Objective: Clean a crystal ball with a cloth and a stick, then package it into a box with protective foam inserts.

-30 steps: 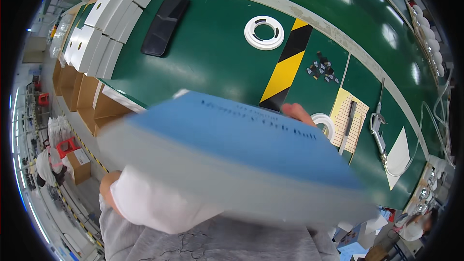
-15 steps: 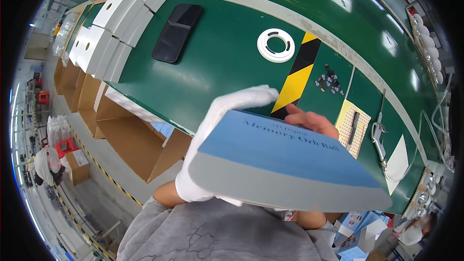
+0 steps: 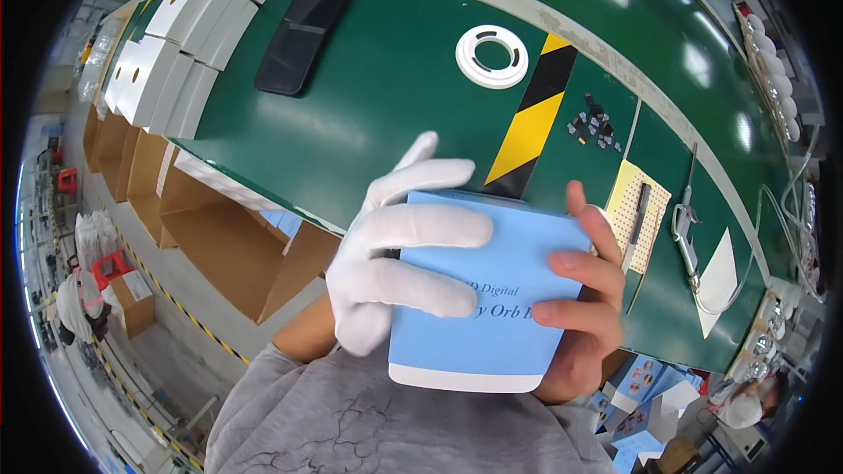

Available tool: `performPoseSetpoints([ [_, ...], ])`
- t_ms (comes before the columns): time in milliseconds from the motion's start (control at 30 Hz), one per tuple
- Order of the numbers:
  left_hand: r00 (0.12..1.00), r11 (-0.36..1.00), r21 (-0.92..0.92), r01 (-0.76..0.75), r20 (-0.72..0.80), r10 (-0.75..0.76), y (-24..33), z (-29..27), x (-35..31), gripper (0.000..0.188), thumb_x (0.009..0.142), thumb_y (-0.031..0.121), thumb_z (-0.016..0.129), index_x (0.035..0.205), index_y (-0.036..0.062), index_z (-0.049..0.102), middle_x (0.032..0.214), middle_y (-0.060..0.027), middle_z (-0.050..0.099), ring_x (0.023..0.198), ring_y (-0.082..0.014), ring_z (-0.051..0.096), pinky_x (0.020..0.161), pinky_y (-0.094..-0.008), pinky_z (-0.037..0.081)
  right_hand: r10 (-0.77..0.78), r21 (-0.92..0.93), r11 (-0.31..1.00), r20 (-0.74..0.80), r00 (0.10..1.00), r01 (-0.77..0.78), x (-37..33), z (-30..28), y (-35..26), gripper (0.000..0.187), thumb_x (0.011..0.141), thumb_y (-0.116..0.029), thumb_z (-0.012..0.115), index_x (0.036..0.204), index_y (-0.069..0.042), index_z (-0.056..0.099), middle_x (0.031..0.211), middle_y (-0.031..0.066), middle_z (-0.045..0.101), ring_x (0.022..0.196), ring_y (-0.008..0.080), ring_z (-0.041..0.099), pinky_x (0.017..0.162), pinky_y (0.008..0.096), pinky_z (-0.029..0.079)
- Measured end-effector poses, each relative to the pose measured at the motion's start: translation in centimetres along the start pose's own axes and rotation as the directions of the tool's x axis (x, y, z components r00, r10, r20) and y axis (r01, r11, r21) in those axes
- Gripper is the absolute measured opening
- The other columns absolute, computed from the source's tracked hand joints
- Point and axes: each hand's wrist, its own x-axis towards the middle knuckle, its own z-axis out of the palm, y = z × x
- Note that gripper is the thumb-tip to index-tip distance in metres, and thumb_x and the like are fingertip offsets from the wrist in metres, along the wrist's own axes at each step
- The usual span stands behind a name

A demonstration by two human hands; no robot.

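A light blue box (image 3: 479, 325) with a white band along its near edge is held up close, in front of my grey shirt. My left hand (image 3: 386, 250), in a white glove, grips it from the left with fingers laid across the printed face. Bare, my right hand (image 3: 584, 307) clasps the right side, several fingertips on the same face. Behind the box lies the green table (image 3: 386, 114), with a white ring-shaped part (image 3: 492, 57) beyond it. What the box holds is hidden.
White boxes (image 3: 180, 61) are stacked at the far left, near a black phone (image 3: 303, 39). Yellow-black tape (image 3: 531, 123) crosses the table. Small dark parts (image 3: 594, 123), a pen (image 3: 638, 213) and a thin-nozzled tool (image 3: 687, 237) lie rightward. Open cartons (image 3: 228, 237) stand left; blue boxes (image 3: 645, 399) lower right.
The box has turned and tilted, so its printed blue face now shows fully. My left fingers have come over onto that face, and my right fingers wrap its right side.
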Motion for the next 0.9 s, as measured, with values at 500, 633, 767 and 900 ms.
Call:
performPoseSetpoints([
  [500,0.982,0.987,0.063,-0.149,0.125,0.14,-0.9,0.6,-1.0,0.061,0.086,0.075,0.055,0.116,0.0226,0.052,0.129,-0.0151,0.046,0.127,-0.0684,0.037,0.106,-0.0784,0.033,-0.077,-0.225,0.966,0.219,0.973,0.127,-1.0,-1.4,-0.6,0.05,0.092,-0.061,0.06,0.114,-0.017,0.065,0.126,0.012,0.063,0.136,0.045,0.045,0.105,0.0815,0.03],
  [633,0.974,0.975,0.106,-0.193,0.144,0.177,-0.8,0.6,-0.3,0.059,0.084,0.07,0.064,0.115,0.0203,0.054,0.123,-0.0168,0.052,0.125,-0.0666,0.04,0.102,-0.0764,0.04,-0.138,-0.401,0.877,0.317,0.938,0.264,0.1,-2.5,-1.0,0.051,0.092,-0.066,0.055,0.117,-0.022,0.063,0.124,0.0094,0.064,0.131,0.0423,0.051,0.104,0.0847,0.026],
  [767,0.959,0.961,0.115,-0.251,0.163,0.231,-0.1,0.1,0.2,0.056,0.085,0.066,0.066,0.108,0.0147,0.064,0.117,-0.0167,0.062,0.12,-0.0563,0.05,0.102,-0.0774,0.037,-0.062,-0.562,0.779,0.375,0.925,0.28,0.7,-2.8,-2.5,0.059,0.093,-0.073,0.044,0.114,-0.021,0.062,0.121,0.0096,0.067,0.12,0.0453,0.061,0.101,0.0852,0.027],
  [900,0.935,0.944,0.132,-0.301,0.236,0.265,1.0,-0.3,0.7,0.052,0.088,0.062,0.065,0.097,0.0108,0.067,0.113,-0.0102,0.069,0.117,-0.0421,0.057,0.096,-0.0754,0.039,-0.035,-0.54,0.811,0.34,0.94,0.225,0.9,-2.3,-3.3,0.065,0.09,-0.076,0.042,0.11,-0.02,0.069,0.119,0.0173,0.069,0.12,0.0526,0.059,0.102,0.0823,0.028],
])
